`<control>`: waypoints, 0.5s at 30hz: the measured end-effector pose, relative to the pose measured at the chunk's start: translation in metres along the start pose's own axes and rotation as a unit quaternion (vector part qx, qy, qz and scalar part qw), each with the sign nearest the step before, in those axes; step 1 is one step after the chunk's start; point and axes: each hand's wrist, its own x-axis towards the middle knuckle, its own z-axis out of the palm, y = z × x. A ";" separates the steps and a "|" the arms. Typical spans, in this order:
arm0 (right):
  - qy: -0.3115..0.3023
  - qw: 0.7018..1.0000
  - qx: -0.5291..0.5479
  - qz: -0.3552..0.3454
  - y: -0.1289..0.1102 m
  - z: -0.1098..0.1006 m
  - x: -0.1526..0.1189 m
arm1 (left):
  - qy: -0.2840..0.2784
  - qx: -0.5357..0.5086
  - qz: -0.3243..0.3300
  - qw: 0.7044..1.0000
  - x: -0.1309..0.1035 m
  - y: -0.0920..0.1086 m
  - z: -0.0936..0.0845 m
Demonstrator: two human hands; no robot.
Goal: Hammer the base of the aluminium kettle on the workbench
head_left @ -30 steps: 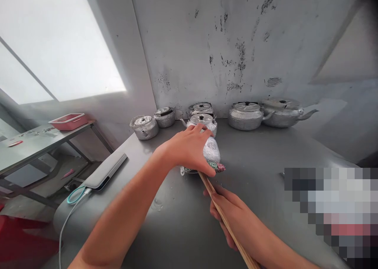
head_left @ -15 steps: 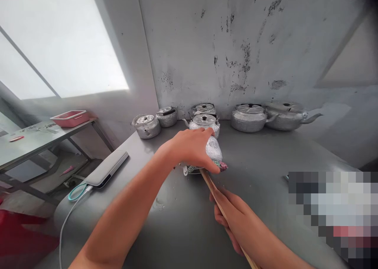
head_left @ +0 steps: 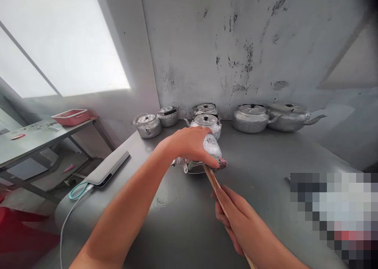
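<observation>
My left hand (head_left: 190, 145) is wrapped over a silver metal kettle (head_left: 212, 144) that lies tipped on the table, its opening turned towards me. A bunched green and pink patterned cloth (head_left: 221, 163) shows at the opening. In my right hand (head_left: 233, 212) is a wooden stick (head_left: 211, 177), held slantwise with its far end at the opening among the cloth. Whether the stick is fixed to the cloth I cannot tell. Most of the kettle is hidden by my left hand.
Several silver kettles (head_left: 252, 119) stand along the wall on the grey table (head_left: 183, 229). A grey power bank (head_left: 108, 168) with a cable lies at the left edge. Further left, a pink basket (head_left: 72, 117) stands on a side table. A blurred patch covers the right.
The stick's far end and the cloth have shifted slightly at the kettle's opening, and more of the kettle's left side shows below my left hand. Both hands keep their grip.
</observation>
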 end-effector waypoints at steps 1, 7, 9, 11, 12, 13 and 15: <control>-0.004 1.000 -0.005 0.001 0.000 0.000 0.000 | -0.001 0.000 0.000 1.000 0.000 0.000 0.000; -0.008 1.000 -0.009 0.001 0.004 0.001 0.001 | 0.006 -0.001 0.000 1.000 -0.001 0.001 0.001; -0.017 1.000 -0.016 0.007 0.007 0.000 0.001 | 0.004 0.000 0.001 1.000 -0.001 0.002 0.001; -0.014 1.000 -0.012 -0.004 0.009 -0.001 0.001 | 0.001 0.000 -0.004 1.000 -0.002 0.003 0.001; -0.009 1.000 -0.006 -0.014 0.009 -0.001 0.001 | -0.001 -0.001 -0.007 1.000 -0.002 0.004 0.002; -0.007 1.000 -0.002 -0.017 0.008 -0.001 0.001 | -0.002 -0.001 -0.008 1.000 -0.003 0.004 0.002; -0.014 1.000 -0.011 0.003 0.004 -0.002 0.001 | -0.002 0.001 -0.007 1.000 -0.003 0.004 0.003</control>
